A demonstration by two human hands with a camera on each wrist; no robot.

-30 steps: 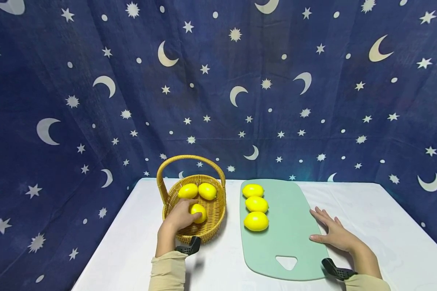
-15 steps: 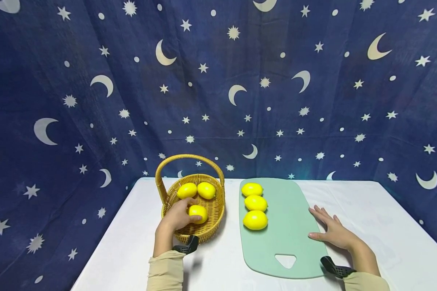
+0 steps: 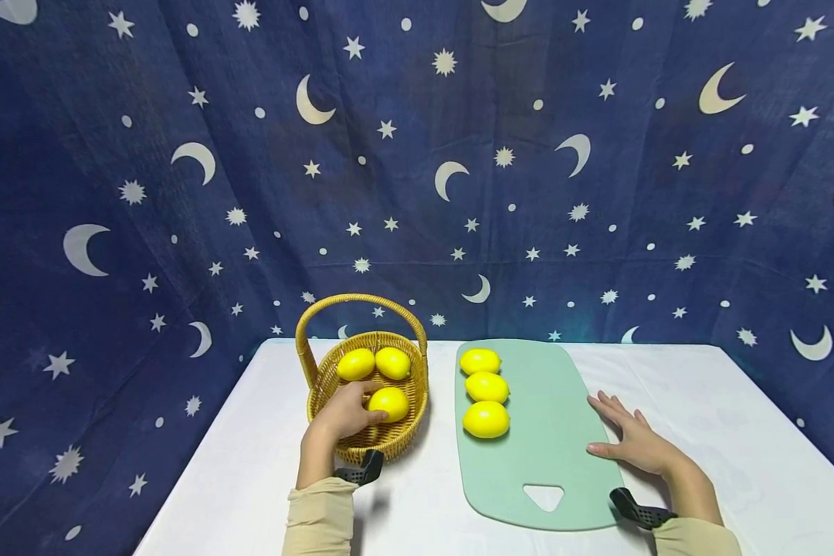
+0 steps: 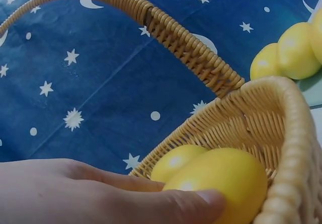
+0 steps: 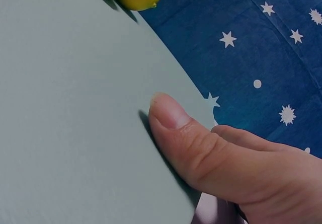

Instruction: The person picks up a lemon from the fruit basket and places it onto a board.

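My left hand (image 3: 345, 411) reaches into a wicker basket (image 3: 417, 409) and grips a lemon (image 3: 391, 405) between thumb and fingers. In the left wrist view the thumb lies across the near side of that lemon (image 4: 226, 176), beside the basket's rim (image 4: 289, 148). Two more lemons (image 3: 357, 364) sit at the back of the basket. On the right, a pale green cutting board (image 3: 549, 417) bears a column of three lemons (image 3: 486, 419) along its left side. My right hand (image 3: 635, 444) rests at the board's right edge, fingers spread, holding nothing.
The basket's tall arched handle (image 3: 361, 298) stands above its back part. A white cloth (image 3: 236, 463) covers the table. A dark blue curtain (image 3: 417, 154) with moons and stars hangs right behind the table's far edge.
The left hand and the lemon it grips have shifted slightly to the right inside the basket. The right hand and the lemons on the board have stayed in place.
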